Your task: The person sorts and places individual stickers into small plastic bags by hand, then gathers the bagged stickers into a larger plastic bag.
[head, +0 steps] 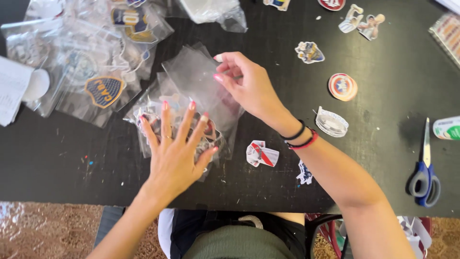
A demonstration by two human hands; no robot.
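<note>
Bright, even daylight, apparently from the upper left. Glare whitens the clear plastic sleeves (pixel 86 52) at upper left, obscuring their contents. A soft shadow lies left of the scissors (pixel 424 168) on the black table (pixel 48 158). Slight motion blur softens the right hand (pixel 247 84); focus is otherwise fair, corners mildly stretched

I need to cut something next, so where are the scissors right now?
In the head view the blue-handled scissors lie on the black table at its far right edge, points away from the person, just below a white and green tube, beyond the right hand.
</note>
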